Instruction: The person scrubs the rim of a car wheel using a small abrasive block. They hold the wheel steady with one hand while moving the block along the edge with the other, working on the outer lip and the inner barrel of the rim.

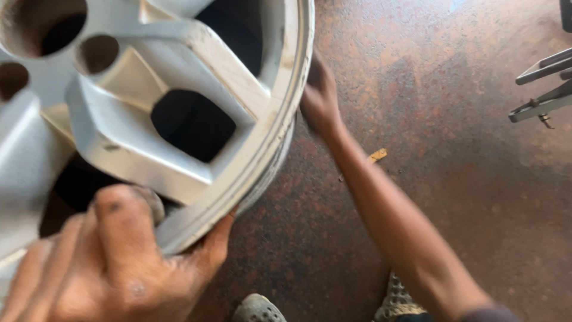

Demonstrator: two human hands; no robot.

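A silver alloy wheel rim point(179, 119) with thick spokes and dark openings fills the upper left of the head view. My left hand point(107, 262) grips the rim's near edge at the lower left, thumb over the lip and fingers curled on the inside. My right hand point(319, 98) reaches along the far side of the rim, with the fingers tucked behind its outer edge and partly hidden. The arm stretches from the lower right.
The floor point(453, 179) is mottled reddish-brown concrete. A small yellowish scrap point(378, 155) lies on it beside my right forearm. Grey metal bars point(545, 86) jut in at the upper right. Grey perforated shoes point(257, 309) show at the bottom edge.
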